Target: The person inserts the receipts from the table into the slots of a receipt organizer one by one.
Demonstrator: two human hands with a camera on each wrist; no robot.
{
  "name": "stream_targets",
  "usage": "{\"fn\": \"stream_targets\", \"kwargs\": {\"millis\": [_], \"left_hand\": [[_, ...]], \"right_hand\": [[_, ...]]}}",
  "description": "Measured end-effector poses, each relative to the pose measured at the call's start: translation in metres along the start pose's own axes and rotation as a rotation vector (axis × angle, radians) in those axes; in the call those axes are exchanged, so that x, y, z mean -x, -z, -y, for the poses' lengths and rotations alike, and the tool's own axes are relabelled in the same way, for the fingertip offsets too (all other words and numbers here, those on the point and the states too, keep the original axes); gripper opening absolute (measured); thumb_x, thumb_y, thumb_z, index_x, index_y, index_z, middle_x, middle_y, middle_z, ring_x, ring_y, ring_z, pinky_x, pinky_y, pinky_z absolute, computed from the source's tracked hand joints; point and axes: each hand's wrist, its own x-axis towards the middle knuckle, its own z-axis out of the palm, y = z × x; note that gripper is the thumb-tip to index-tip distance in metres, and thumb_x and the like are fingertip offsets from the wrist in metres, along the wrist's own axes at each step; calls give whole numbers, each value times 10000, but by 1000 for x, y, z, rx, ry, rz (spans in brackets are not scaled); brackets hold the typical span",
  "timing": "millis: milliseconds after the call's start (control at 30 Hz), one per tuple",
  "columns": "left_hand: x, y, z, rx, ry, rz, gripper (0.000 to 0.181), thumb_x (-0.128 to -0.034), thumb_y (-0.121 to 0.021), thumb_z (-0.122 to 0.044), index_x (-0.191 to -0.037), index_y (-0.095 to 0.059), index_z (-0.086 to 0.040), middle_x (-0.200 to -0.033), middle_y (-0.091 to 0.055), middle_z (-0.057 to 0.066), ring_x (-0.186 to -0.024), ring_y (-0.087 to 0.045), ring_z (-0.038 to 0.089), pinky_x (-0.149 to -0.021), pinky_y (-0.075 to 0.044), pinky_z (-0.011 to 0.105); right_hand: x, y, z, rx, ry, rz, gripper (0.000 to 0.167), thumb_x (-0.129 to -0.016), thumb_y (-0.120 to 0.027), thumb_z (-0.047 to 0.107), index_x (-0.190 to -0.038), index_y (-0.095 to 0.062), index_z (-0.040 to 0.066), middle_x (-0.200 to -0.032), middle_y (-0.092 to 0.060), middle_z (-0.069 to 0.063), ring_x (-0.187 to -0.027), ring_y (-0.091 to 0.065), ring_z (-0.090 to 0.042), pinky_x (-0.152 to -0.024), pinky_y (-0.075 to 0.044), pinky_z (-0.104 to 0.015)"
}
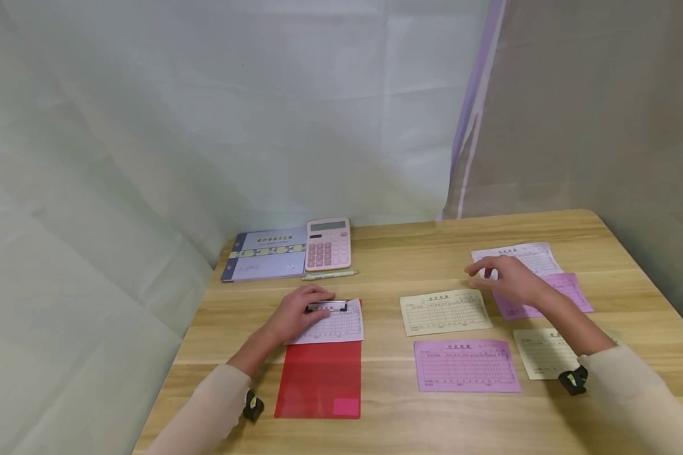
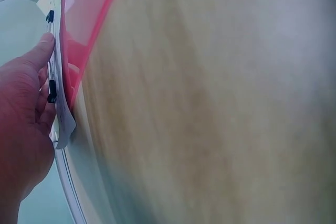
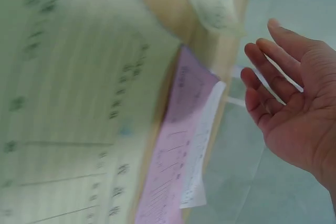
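A red clipboard [image 1: 319,382] lies on the table with a white printed slip [image 1: 341,328] at its metal clip [image 1: 330,306]. My left hand [image 1: 296,314] is at the clip, fingers and thumb around it; in the left wrist view the left hand [image 2: 26,108] holds clip and slip edge-on. My right hand [image 1: 512,280] hovers over another white slip [image 1: 541,258] and a purple slip [image 1: 569,291], its fingers loosely bent with nothing between them. The right wrist view shows the right hand [image 3: 299,82] empty, apart from the papers.
A cream slip [image 1: 446,313] and a purple slip [image 1: 467,366] lie mid-table, another cream slip [image 1: 541,354] under the right forearm. A blue booklet [image 1: 269,256], pink calculator [image 1: 328,245] and pen [image 1: 330,275] are at the back left. Curtains hang behind the table.
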Motion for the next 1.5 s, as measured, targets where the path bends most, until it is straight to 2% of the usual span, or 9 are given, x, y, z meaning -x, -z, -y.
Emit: {"fn": "stream_targets", "kwargs": {"millis": [133, 233, 500, 733, 967, 1133, 1300, 1500], "left_hand": [[0, 0, 3, 6, -1, 1, 416, -975, -807, -246, -1384, -733, -243, -1349, -643, -14, -1257, -591, 220, -1107, -477, 492], [1, 0, 4, 3, -5, -4, 418, -972, -811, -251, -1383, -734, -244, -1346, -644, -15, -1251, -595, 219, -1101, -481, 497], [0, -3, 4, 0, -11, -13, 414, -974, -808, -254, -1381, -735, -251, -1344, -644, -20, -1252, -593, 216, -1104, -480, 493], [-1, -2, 4, -5, -12, -3, 399, -972, -813, -256, -1365, -747, -257, -1326, -648, -41, -1240, -594, 195, -1100, -485, 471], [-1, -1, 2, -13, -3, 25, 395, -981, -801, -287, -1371, -743, -263, -1342, -641, -41, -1256, -583, 200, -1112, -472, 470], [-1, 0, 1, -23, 2, 29, 385, -986, -794, -285, -1368, -746, -266, -1345, -639, -35, -1256, -580, 208, -1115, -469, 476], [-2, 0, 0, -38, -11, 26, 376, -987, -794, -277, -1360, -751, -259, -1334, -639, -38, -1246, -583, 201, -1111, -473, 461], [-3, 1, -1, -55, 6, 36, 380, -987, -792, -296, -1363, -750, -262, -1318, -634, -54, -1232, -573, 190, -1105, -471, 461]], "right_hand": [[5, -7, -5, 20, 15, -3, 253, -959, -800, 109, -1170, -773, -27, -1042, -774, -67, -789, -541, -146, -629, -431, -292], [5, -13, -5, 41, -5, -5, 234, -936, -815, 90, -1134, -784, -31, -961, -769, -32, -718, -511, -125, -621, -431, -289], [5, -20, -8, 74, -17, -57, 38, -953, -789, 65, -961, -822, 49, -817, -726, 32, -676, -534, -95, -628, -458, -291], [6, -18, -6, 37, -23, -51, 48, -977, -768, 78, -947, -805, 68, -858, -747, 21, -757, -633, -123, -697, -534, -338], [7, -17, -1, 35, -32, -70, 54, -1000, -741, 88, -972, -783, 70, -949, -782, -33, -914, -738, -268, -859, -584, -517], [4, -18, -1, -9, -38, -73, 71, -1007, -736, 90, -1005, -785, 39, -983, -793, -92, -974, -759, -359, -893, -585, -560], [2, -19, 0, -51, -58, -75, 99, -1012, -730, 88, -1042, -794, 18, -1012, -796, -117, -968, -766, -355, -807, -622, -479], [2, -19, -1, -112, -88, -78, 127, -1016, -720, 81, -1066, -792, -11, -1010, -793, -154, -829, -764, -254, -654, -614, -315]]}}
